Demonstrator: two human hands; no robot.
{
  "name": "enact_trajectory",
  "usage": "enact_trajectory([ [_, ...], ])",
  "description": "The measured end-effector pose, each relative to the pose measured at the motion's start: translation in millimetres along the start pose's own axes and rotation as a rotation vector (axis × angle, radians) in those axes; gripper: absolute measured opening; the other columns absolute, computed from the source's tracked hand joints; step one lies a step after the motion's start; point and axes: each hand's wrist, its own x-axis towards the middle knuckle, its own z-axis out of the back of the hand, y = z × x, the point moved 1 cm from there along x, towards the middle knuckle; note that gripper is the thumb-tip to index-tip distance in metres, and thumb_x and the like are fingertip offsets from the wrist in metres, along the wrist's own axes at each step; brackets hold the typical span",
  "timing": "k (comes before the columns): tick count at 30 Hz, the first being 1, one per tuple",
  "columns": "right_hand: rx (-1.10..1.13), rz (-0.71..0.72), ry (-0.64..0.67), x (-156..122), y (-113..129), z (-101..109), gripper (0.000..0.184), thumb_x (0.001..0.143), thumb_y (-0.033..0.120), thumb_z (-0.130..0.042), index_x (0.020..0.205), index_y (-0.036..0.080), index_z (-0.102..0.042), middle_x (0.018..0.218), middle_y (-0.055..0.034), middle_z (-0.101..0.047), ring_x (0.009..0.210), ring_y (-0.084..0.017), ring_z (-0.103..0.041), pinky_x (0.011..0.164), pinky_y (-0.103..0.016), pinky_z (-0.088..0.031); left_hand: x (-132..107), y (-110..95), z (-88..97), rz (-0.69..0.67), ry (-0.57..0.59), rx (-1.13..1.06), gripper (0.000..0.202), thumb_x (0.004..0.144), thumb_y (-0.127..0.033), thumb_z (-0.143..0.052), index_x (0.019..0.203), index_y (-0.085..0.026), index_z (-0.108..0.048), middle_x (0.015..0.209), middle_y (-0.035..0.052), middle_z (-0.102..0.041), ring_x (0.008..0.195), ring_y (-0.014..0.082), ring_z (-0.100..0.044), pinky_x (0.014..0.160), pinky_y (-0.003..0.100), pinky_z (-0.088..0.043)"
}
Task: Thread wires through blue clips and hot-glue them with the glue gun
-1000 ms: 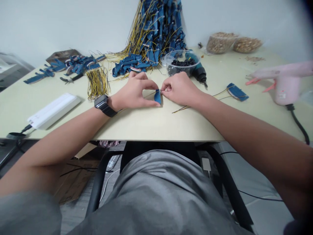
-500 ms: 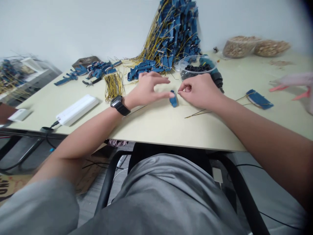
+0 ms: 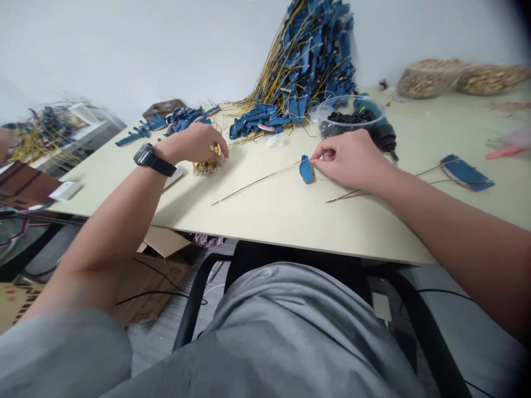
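Note:
My right hand (image 3: 352,161) rests on the pale table (image 3: 290,213) with thumb and forefinger pinched on a small blue strip piece (image 3: 306,169). A thin yellow wire (image 3: 255,182) runs from that piece leftwards across the table. My left hand (image 3: 194,145), with a black watch on its wrist, is curled over a bundle of yellow wires (image 3: 209,163) at the left, fingers closed around its top.
A tall heap of blue pieces with yellow wires (image 3: 309,61) leans on the wall. Beside it stand a clear tub of dark bits (image 3: 350,116), two bags of brown bits (image 3: 431,77), another blue piece (image 3: 467,172), more blue pieces (image 3: 166,121) and a pink glue gun (image 3: 510,145).
My left hand let go of the blue piece and moved left onto the yellow wire bundle. My right hand kept its pinch on the piece. The view turned left.

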Motion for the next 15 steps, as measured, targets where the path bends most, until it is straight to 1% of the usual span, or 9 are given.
enact_trajectory([
  [2,-0.018,-0.036,0.018,-1.0,5.7,2.9,0.021,0.109,0.017,-0.082,0.103,0.027,-0.098,0.092,-0.0112,-0.086,0.097,-0.039,-0.085,0.099,-0.055,-0.065,0.0,-6.6,-5.6,0.009,0.018,0.007,0.076,0.080,-0.112,-0.076,0.085,-0.038,-0.092,0.090,-0.0024,-0.088,0.091,0.0231,-0.061,0.095,0.051,-0.045],
  [4,-0.025,-0.049,0.026,-1.7,9.9,5.2,0.021,0.109,0.017,-0.081,0.106,0.026,-0.100,0.095,-0.0116,-0.088,0.098,-0.038,-0.086,0.098,-0.053,-0.065,-3.0,-17.8,-7.2,0.012,0.049,0.041,0.063,0.091,-0.093,-0.074,0.082,-0.032,-0.089,0.098,0.0020,-0.089,0.098,0.0248,-0.066,0.097,0.050,-0.045],
  [7,-0.012,-0.065,0.026,-1.7,12.7,6.5,0.019,0.108,0.015,-0.083,0.109,0.022,-0.102,0.095,-0.0121,-0.088,0.100,-0.037,-0.086,0.098,-0.051,-0.063,-8.8,-33.5,-3.6,0.033,0.009,0.090,0.046,0.108,-0.064,-0.067,0.090,-0.026,-0.087,0.115,0.0043,-0.089,0.117,0.0261,-0.064,0.105,0.047,-0.043],
  [8,-0.004,-0.067,0.025,-1.6,12.8,6.4,0.019,0.108,0.015,-0.084,0.109,0.021,-0.102,0.095,-0.0122,-0.088,0.099,-0.037,-0.085,0.098,-0.051,-0.063,-9.0,-36.6,-1.0,0.050,-0.039,0.068,0.044,0.110,-0.060,-0.066,0.094,-0.025,-0.085,0.116,0.0028,-0.087,0.119,0.0242,-0.061,0.108,0.045,-0.042],
  [10,0.010,-0.066,0.022,-1.1,12.2,5.7,0.020,0.108,0.013,-0.084,0.108,0.022,-0.102,0.093,-0.0122,-0.086,0.098,-0.038,-0.085,0.097,-0.051,-0.061,-4.1,-38.3,6.9,0.103,-0.192,-0.077,0.045,0.112,-0.066,-0.070,0.099,-0.023,-0.076,0.111,-0.0023,-0.081,0.114,0.0172,-0.059,0.110,0.040,-0.045],
  [12,0.024,-0.056,0.019,-0.6,11.2,5.0,0.022,0.108,0.012,-0.083,0.107,0.022,-0.102,0.091,-0.0118,-0.085,0.096,-0.037,-0.083,0.096,-0.051,-0.060,8.3,-36.3,19.7,0.156,-0.369,-0.279,0.058,0.111,-0.076,-0.084,0.100,-0.023,-0.062,0.100,-0.0084,-0.072,0.105,0.0080,-0.059,0.109,0.033,-0.051],
  [13,0.031,-0.050,0.016,-0.3,10.7,4.8,0.022,0.108,0.012,-0.083,0.107,0.023,-0.102,0.090,-0.0114,-0.084,0.095,-0.037,-0.082,0.095,-0.050,-0.059,16.4,-35.7,28.7,0.193,-0.467,-0.361,0.067,0.110,-0.078,-0.093,0.098,-0.024,-0.054,0.093,-0.0111,-0.066,0.099,0.0042,-0.059,0.102,0.028,-0.052],
  [14,0.035,-0.047,0.010,-0.1,10.2,4.7,0.022,0.108,0.012,-0.083,0.106,0.023,-0.102,0.089,-0.0109,-0.084,0.093,-0.036,-0.082,0.094,-0.049,-0.059,25.2,-36.9,39.8,0.208,-0.543,-0.375,0.069,0.118,-0.073,-0.092,0.099,-0.024,-0.048,0.089,-0.0125,-0.059,0.096,0.0010,-0.058,0.095,0.022,-0.050],
  [15,0.037,-0.044,0.003,0.2,9.6,4.7,0.022,0.108,0.012,-0.083,0.106,0.022,-0.102,0.089,-0.0105,-0.083,0.093,-0.035,-0.081,0.094,-0.048,-0.058,34.0,-40.4,53.2,0.225,-0.586,-0.365,0.060,0.133,-0.059,-0.084,0.102,-0.023,-0.047,0.086,-0.0125,-0.053,0.094,-0.0015,-0.056,0.085,0.016,-0.040],
])
